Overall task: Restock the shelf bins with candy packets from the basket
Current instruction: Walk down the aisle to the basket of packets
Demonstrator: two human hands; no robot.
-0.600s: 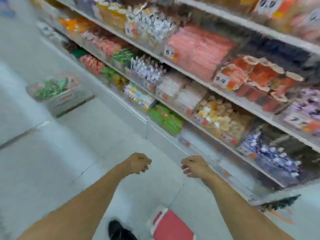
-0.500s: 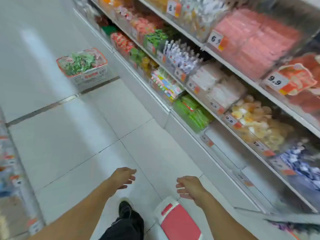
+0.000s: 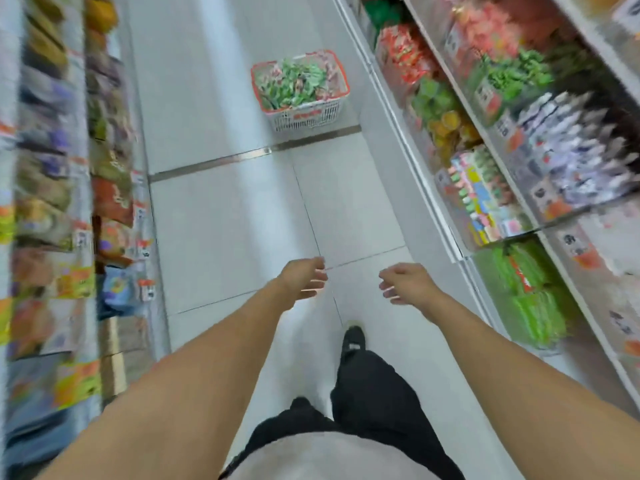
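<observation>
White floor tiles point(image 3: 221, 216) run down a shop aisle between two stocked racks. At left, blurred shelves of mixed snack bags point(image 3: 52, 188) line the edge. Near centre, the left hand point(image 3: 303, 278) and right hand point(image 3: 405, 282) reach forward side by side, apart, fingers loosely spread and holding nothing, above a black shoe point(image 3: 352, 341). Far ahead, well beyond both hands, a white plastic basket with an orange rim point(image 3: 304, 116) sits on the floor, heaped with green candy packets point(image 3: 294, 83). At right, clear shelf bins point(image 3: 519, 292) hold green, pink and white sweets.
</observation>
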